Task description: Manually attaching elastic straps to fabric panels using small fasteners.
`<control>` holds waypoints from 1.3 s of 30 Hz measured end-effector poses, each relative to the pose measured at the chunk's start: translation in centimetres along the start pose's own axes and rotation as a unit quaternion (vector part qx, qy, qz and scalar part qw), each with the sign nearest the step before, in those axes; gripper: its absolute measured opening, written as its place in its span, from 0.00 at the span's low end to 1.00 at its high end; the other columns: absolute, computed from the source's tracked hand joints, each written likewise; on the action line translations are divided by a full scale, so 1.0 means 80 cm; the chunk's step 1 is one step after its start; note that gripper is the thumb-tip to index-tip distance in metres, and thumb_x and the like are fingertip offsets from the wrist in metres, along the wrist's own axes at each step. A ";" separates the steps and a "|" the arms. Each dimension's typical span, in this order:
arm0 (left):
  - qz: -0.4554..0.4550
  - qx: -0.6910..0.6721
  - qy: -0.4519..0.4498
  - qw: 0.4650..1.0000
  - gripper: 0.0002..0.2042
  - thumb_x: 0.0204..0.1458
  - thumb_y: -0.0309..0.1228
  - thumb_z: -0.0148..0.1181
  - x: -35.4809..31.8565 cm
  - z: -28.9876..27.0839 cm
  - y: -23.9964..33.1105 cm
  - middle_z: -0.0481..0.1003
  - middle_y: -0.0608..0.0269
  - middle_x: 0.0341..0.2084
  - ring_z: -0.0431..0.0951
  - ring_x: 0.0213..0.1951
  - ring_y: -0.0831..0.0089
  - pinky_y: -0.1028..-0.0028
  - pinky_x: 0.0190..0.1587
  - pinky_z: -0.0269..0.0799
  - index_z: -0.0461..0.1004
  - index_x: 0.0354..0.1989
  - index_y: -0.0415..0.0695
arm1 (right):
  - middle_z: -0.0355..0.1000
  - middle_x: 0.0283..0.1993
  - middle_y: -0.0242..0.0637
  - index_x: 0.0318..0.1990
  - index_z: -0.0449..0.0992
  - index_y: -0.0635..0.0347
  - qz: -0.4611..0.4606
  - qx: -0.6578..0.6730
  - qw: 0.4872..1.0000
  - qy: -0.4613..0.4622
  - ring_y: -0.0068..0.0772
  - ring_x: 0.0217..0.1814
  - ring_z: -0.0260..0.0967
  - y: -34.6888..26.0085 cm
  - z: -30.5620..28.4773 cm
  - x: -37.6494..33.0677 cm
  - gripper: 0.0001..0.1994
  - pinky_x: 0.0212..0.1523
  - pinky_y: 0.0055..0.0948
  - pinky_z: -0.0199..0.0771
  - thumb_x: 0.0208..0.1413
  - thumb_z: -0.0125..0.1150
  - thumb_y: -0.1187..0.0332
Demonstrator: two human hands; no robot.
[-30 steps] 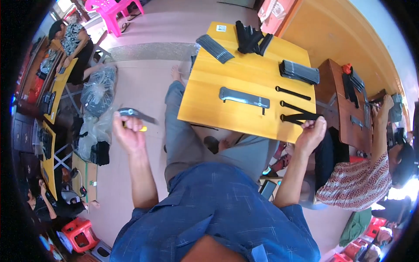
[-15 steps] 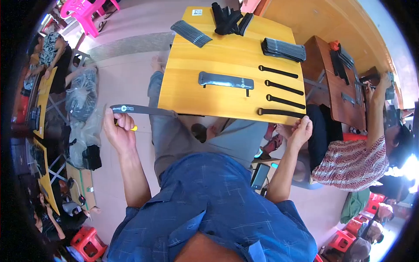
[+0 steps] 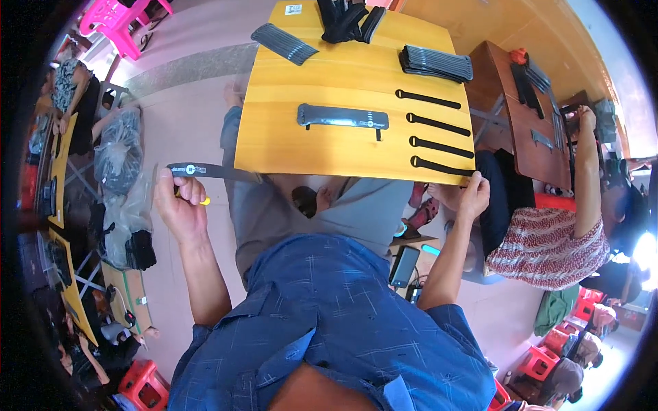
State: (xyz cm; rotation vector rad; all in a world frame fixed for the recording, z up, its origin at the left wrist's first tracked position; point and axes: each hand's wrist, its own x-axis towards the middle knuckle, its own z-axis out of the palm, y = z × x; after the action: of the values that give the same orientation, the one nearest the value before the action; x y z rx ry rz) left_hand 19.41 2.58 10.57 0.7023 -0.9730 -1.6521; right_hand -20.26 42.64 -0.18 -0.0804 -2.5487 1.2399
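My left hand [image 3: 184, 209] is closed on a dark grey strap [image 3: 218, 171] with light printing, which stretches to the table's near left edge. A small yellow-ended tool [image 3: 204, 201] pokes out of the same fist; its kind is hidden. At the near right corner, my right hand [image 3: 473, 195] pinches the end of a black looped strap [image 3: 442, 166]. That strap lies nearest me in a column of similar black straps [image 3: 439, 124]. A flat dark grey printed piece [image 3: 343, 116], with two short black tabs below it, lies mid-table.
The yellow table [image 3: 274, 147] also bears a fanned grey strap bundle [image 3: 284, 44], a thick strap stack [image 3: 436, 64] and a black heap [image 3: 343, 22]. A co-worker's patterned top [image 3: 548, 246] shows at right, beside a brown table [image 3: 534, 151]. Plastic-wrapped bags [image 3: 120, 161] stand on the left.
The nearest black strap has slid right, its loop now roughly in line with the others, my right hand still at its end. The view has shifted slightly; my left hand keeps its hold.
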 end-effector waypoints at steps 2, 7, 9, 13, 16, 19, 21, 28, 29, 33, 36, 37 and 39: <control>-0.005 0.004 -0.003 1.000 0.18 0.69 0.40 0.49 -0.005 0.006 0.003 0.61 0.70 0.14 0.59 0.15 0.78 0.76 0.20 0.59 0.67 0.26 0.47 | 0.76 0.28 0.39 0.43 0.80 0.61 -0.048 -0.092 0.994 0.025 0.34 0.31 0.76 0.003 -0.002 0.004 0.21 0.36 0.35 0.76 0.63 0.61 0.49; -0.035 0.060 -0.073 0.995 0.17 0.68 0.41 0.52 -0.019 0.040 0.003 0.61 0.73 0.14 0.58 0.14 0.81 0.76 0.17 0.56 0.66 0.25 0.48 | 0.76 0.47 0.41 0.57 0.74 0.65 -0.106 -0.039 0.990 0.080 0.37 0.42 0.75 -0.006 -0.006 0.003 0.22 0.43 0.32 0.76 0.60 0.68 0.61; -0.072 0.068 -0.116 0.988 0.16 0.67 0.40 0.54 -0.023 0.050 -0.003 0.62 0.73 0.13 0.60 0.14 0.82 0.78 0.17 0.56 0.68 0.27 0.48 | 0.76 0.48 0.41 0.56 0.76 0.64 -0.170 0.046 0.984 -0.021 0.33 0.47 0.74 -0.058 0.001 -0.025 0.18 0.49 0.32 0.76 0.62 0.65 0.65; -0.124 0.173 -0.314 0.925 0.13 0.67 0.33 0.53 -0.035 0.099 -0.004 0.73 0.70 0.20 0.67 0.19 0.86 0.82 0.21 0.61 0.74 0.29 0.43 | 0.76 0.53 0.38 0.56 0.77 0.63 -0.172 0.259 0.876 -0.369 0.30 0.52 0.73 -0.182 0.027 -0.135 0.15 0.57 0.32 0.72 0.64 0.62 0.70; -0.120 0.196 -0.443 0.867 0.14 0.68 0.34 0.53 -0.034 0.125 -0.009 0.74 0.71 0.21 0.66 0.19 0.87 0.82 0.21 0.60 0.75 0.29 0.41 | 0.77 0.50 0.35 0.55 0.77 0.63 -0.172 0.341 0.735 -0.560 0.26 0.47 0.73 -0.257 0.021 -0.198 0.14 0.52 0.28 0.73 0.64 0.62 0.70; -0.154 0.184 -0.474 0.847 0.16 0.68 0.36 0.53 -0.028 0.150 -0.010 0.73 0.73 0.21 0.67 0.21 0.88 0.81 0.23 0.60 0.75 0.28 0.42 | 0.78 0.45 0.33 0.55 0.76 0.65 -0.139 0.365 0.660 -0.642 0.23 0.43 0.73 -0.259 0.031 -0.210 0.13 0.49 0.25 0.73 0.67 0.59 0.70; -0.173 0.199 -0.466 0.845 0.16 0.68 0.37 0.53 -0.015 0.157 -0.018 0.73 0.73 0.22 0.68 0.23 0.89 0.82 0.25 0.61 0.75 0.29 0.41 | 0.78 0.42 0.32 0.54 0.76 0.66 -0.092 0.405 0.615 -0.671 0.22 0.42 0.73 -0.244 0.042 -0.214 0.12 0.48 0.25 0.73 0.68 0.57 0.70; 0.142 0.513 -0.366 0.764 0.09 0.64 0.33 0.52 0.094 0.142 -0.135 0.78 0.57 0.27 0.80 0.31 0.56 0.62 0.35 0.74 0.76 0.36 0.43 | 0.80 0.44 0.38 0.52 0.76 0.65 0.123 0.480 0.698 -0.517 0.27 0.44 0.75 -0.174 0.038 -0.205 0.12 0.50 0.28 0.74 0.72 0.53 0.66; 0.142 0.513 -0.368 0.762 0.09 0.64 0.33 0.52 0.114 0.132 -0.156 0.78 0.57 0.27 0.80 0.31 0.56 0.62 0.35 0.74 0.76 0.36 0.43 | 0.80 0.44 0.38 0.52 0.76 0.65 0.125 0.481 0.698 -0.515 0.27 0.44 0.75 -0.171 0.035 -0.200 0.12 0.50 0.28 0.74 0.72 0.53 0.66; 0.260 0.618 -0.371 0.642 0.07 0.58 0.30 0.56 0.175 0.135 -0.205 0.77 0.49 0.34 0.78 0.39 0.45 0.52 0.43 0.75 0.78 0.40 0.44 | 0.78 0.48 0.37 0.53 0.77 0.65 0.159 0.485 0.731 -0.453 0.26 0.46 0.74 -0.164 0.028 -0.188 0.11 0.50 0.28 0.75 0.71 0.55 0.67; 0.306 0.632 -0.365 0.611 0.09 0.56 0.29 0.58 0.194 0.158 -0.222 0.77 0.50 0.38 0.78 0.42 0.48 0.53 0.44 0.76 0.78 0.43 0.44 | 0.77 0.49 0.35 0.53 0.77 0.65 0.161 0.497 0.753 -0.401 0.26 0.46 0.74 -0.168 0.031 -0.189 0.11 0.51 0.29 0.75 0.70 0.56 0.68; 0.318 0.630 -0.361 0.609 0.10 0.55 0.28 0.60 0.196 0.163 -0.225 0.77 0.50 0.39 0.78 0.44 0.49 0.53 0.45 0.76 0.78 0.45 0.44 | 0.76 0.49 0.34 0.53 0.77 0.65 0.171 0.504 0.751 -0.391 0.25 0.46 0.74 -0.170 0.031 -0.190 0.11 0.50 0.29 0.75 0.70 0.57 0.69; 0.329 0.628 -0.358 0.608 0.11 0.54 0.28 0.60 0.194 0.171 -0.227 0.77 0.51 0.39 0.78 0.45 0.49 0.53 0.46 0.76 0.78 0.46 0.44 | 0.75 0.49 0.33 0.53 0.77 0.65 0.180 0.511 0.751 -0.378 0.25 0.46 0.73 -0.171 0.032 -0.189 0.11 0.50 0.28 0.76 0.69 0.57 0.70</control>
State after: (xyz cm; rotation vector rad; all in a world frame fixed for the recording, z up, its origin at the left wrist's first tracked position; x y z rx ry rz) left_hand -5.05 -6.57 1.98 0.3473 -2.6722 -0.2692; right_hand -5.48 29.40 5.18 0.2365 -1.9362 3.1671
